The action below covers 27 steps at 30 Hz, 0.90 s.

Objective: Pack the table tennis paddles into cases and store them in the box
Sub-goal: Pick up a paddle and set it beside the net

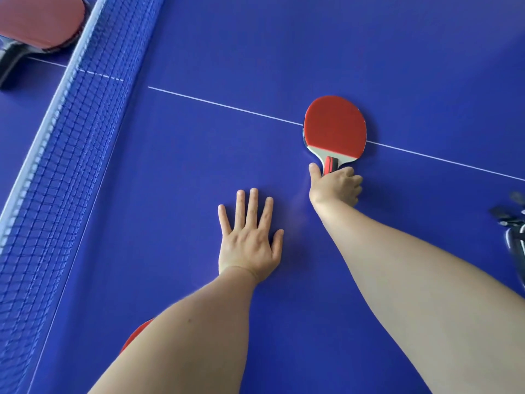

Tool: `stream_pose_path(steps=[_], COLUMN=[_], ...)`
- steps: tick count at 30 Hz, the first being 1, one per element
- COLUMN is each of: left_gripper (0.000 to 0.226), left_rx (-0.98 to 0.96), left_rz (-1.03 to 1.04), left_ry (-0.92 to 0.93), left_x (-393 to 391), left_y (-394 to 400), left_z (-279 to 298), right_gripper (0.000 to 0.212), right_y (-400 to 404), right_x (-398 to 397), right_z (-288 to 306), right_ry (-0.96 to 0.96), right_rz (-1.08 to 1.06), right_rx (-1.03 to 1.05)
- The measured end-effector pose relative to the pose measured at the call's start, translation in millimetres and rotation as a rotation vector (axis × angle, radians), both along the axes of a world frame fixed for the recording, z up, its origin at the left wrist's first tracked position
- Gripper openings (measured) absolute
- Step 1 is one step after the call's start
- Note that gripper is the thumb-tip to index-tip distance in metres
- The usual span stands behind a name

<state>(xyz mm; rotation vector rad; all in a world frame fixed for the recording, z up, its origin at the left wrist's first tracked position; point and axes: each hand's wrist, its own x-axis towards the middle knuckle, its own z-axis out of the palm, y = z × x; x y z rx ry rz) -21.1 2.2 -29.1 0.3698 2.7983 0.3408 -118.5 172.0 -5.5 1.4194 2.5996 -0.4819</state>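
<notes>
Since no case and no box show anywhere in view, we judge the job barely begun: nothing is packed, and every paddle we can see still lies bare. At the upper left of the frame, beyond the net (68,155), a second paddle (37,22) rests on the desk (199,155), its red rubber face matte and its dark handle blurred at the frame edge. That net is a fine blue mesh with a pale tape along its top. Low in the frame, a sliver of something red (136,334) peeks out from under the left forearm; we cannot tell what it is. Our left hand (250,240) lies flat on the smooth blue surface, fingers spread and straight, holding nothing. Right of centre, our right hand (336,186) curls round the red-and-black handle of the paddle (335,126), whose rounded red blade lies flat across the thin white line. At the far right edge sits a blurred dark and silvery object (514,226), unidentifiable.
</notes>
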Motion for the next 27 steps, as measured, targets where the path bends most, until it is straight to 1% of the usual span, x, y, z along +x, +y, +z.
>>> stream_pose_path(steps=[3, 8, 12, 17, 22, 27], left_gripper=[0.068, 0.067, 0.068, 0.067, 0.066, 0.063], left_rx=[-0.001, 0.004, 0.000, 0.000, 0.006, -0.014], left_rz=[-0.003, 0.001, 0.001, 0.008, 0.005, 0.010], left_ry=[0.005, 0.012, -0.001, 0.016, 0.020, 0.023], left_x=[1, 0, 0, 2, 5, 11], left_y=[-1, 0, 0, 0, -3, -3], left_z=[-1, -1, 0, 1, 4, 7], right_gripper=[0.064, 0.053, 0.041, 0.037, 0.036, 0.034], right_y=[1, 1, 5, 0, -4, -7], right_x=[-9, -13, 5, 52, 115, 179], right_z=[0, 1, 6, 23, 39, 50], right_ry=[0.054, 0.102, 0.162, 0.199, 0.244, 0.288], right_rz=[-0.057, -0.091, -0.024, 0.043, 0.120, 0.168], right_rx=[-0.064, -0.099, -0.137, -0.149, -0.134, -0.190])
